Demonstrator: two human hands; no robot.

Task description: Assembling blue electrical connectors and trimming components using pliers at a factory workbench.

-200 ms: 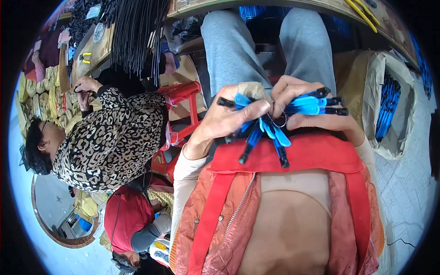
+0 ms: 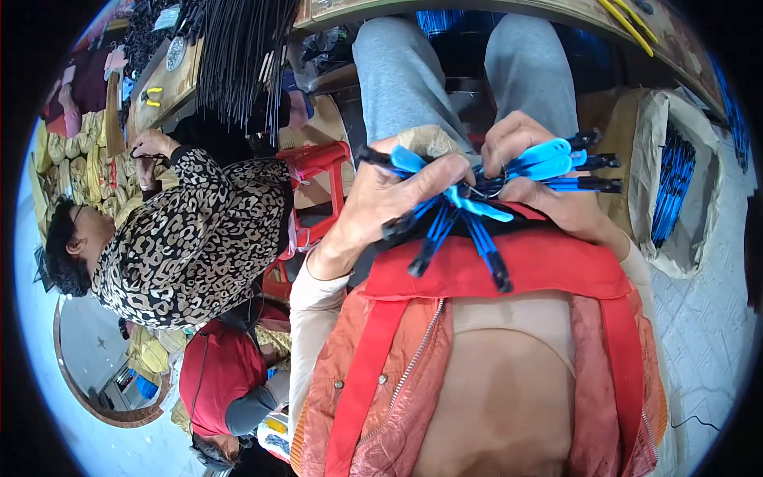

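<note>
A fanned-out bunch of thin blue rods with black ends [image 2: 482,246] is between my two hands, above the red apron [image 2: 509,266]. Among the rods are flat, light-blue rounded tabs [image 2: 548,161]. A thin wire loop [image 2: 486,193] shows at the middle of the bunch. My left hand [image 2: 377,199] is closed around its left part, the thumb pressing near the centre; a tan wrapping [image 2: 431,141] sits by its fingers. With fingertips and thumb pinched at the loop, my right hand [image 2: 563,213] has rods and tabs sticking out through it to the right.
An open sack [image 2: 699,215] of blue rods stands on the right. Yellow-handled pliers [image 2: 632,24] lie on the workbench [image 2: 362,9] ahead. Long black rods [image 2: 242,63] hang over the bench at left. Beside a red stool [image 2: 326,179], a person in a patterned top [image 2: 191,230] works; another person [image 2: 222,370] is behind.
My hands have drawn slightly apart, and the rods fan wider. The tabs at the centre have swung round to point right. My right fingers have lifted a little at the loop.
</note>
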